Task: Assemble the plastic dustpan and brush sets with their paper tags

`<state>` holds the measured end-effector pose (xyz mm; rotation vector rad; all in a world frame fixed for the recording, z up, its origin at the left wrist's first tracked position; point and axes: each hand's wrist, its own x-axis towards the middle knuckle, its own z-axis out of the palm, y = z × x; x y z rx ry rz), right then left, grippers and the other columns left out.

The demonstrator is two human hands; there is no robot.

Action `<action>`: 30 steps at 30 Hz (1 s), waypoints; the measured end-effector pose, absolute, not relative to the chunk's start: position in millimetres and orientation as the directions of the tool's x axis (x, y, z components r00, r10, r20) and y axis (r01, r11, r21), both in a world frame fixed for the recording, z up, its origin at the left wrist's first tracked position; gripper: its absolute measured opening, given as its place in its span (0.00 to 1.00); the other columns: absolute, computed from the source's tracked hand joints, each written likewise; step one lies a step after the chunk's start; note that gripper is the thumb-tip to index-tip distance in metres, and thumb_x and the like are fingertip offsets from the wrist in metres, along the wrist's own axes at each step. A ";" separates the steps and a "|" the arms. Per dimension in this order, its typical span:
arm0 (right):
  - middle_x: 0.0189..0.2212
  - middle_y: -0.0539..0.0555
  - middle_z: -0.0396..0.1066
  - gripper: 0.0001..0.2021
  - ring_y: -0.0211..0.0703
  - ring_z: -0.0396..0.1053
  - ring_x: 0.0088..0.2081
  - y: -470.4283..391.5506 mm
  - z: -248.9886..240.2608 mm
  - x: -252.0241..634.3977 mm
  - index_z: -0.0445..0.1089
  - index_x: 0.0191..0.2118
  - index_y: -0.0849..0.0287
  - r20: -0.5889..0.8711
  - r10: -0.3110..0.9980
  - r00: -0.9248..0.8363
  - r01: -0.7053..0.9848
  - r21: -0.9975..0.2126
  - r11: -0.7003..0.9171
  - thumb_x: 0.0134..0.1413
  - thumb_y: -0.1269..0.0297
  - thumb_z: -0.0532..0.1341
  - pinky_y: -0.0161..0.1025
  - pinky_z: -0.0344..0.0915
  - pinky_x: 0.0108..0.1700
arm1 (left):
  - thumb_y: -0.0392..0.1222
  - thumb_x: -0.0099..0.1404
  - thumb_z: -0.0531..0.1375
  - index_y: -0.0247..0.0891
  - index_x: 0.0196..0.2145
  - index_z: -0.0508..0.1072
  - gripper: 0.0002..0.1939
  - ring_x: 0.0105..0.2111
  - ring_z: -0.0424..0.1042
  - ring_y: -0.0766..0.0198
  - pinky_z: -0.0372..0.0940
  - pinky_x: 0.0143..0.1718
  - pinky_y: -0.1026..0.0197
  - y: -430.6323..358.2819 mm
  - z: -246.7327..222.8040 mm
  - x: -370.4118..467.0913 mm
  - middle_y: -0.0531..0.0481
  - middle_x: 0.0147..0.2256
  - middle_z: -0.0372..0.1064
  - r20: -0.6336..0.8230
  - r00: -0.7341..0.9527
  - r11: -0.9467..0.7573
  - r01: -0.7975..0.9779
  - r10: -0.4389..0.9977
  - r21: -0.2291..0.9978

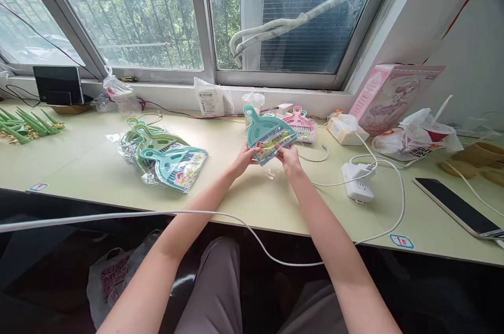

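Observation:
Between my two hands is a teal mini dustpan set [263, 132] in clear wrapping, raised a little above the table with its handle pointing away. My left hand [244, 161] grips its lower left corner, and my right hand [290, 159] pinches the lower right side. Behind it, partly covered, lies a pink dustpan set [301, 125]. To the left is a pile of wrapped green dustpan sets [155, 141], with another teal dustpan set [175, 166] on top. Printed labels and brush bristles show through the plastic.
A white power strip [357, 181] with looping cables stands right of my hands, near a tissue box [346, 129] and a phone [459, 205]. One white cable [232, 215] crosses above my forearms. Green stalk-like pieces [29, 124] lie far left, beside a black tablet [58, 85].

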<state>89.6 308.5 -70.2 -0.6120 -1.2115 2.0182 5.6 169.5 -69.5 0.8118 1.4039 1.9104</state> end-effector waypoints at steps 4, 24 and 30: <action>0.35 0.50 0.76 0.17 0.39 0.75 0.34 311.3 -71.8 88.4 0.68 0.43 0.56 -0.033 0.739 -0.673 -0.313 -0.893 -0.325 0.45 0.73 0.68 0.40 0.77 0.41 | 0.49 0.53 0.67 0.37 0.49 0.65 0.28 0.40 0.74 0.56 0.71 0.38 0.56 166.8 -67.9 4.2 0.43 0.45 0.73 0.134 -0.619 -0.233 -0.082 0.774 0.969; 0.31 0.50 0.76 0.12 0.37 0.74 0.31 302.6 -75.9 86.5 0.70 0.39 0.59 -0.160 0.785 -0.599 -0.286 -0.873 -0.396 0.47 0.75 0.64 0.35 0.76 0.35 | 0.47 0.55 0.65 0.37 0.49 0.65 0.26 0.36 0.74 0.59 0.72 0.36 0.56 165.4 -66.4 3.2 0.43 0.43 0.73 0.033 -0.614 -0.092 -0.064 0.789 0.994; 0.27 0.49 0.75 0.08 0.36 0.73 0.27 300.6 -73.1 84.6 0.69 0.37 0.60 -0.233 0.734 -0.638 -0.208 -0.865 -0.456 0.49 0.75 0.63 0.35 0.76 0.34 | 0.43 0.53 0.63 0.35 0.44 0.69 0.20 0.33 0.74 0.59 0.72 0.32 0.57 165.3 -67.4 -3.0 0.45 0.37 0.74 0.049 -0.621 -0.072 -0.012 0.783 0.997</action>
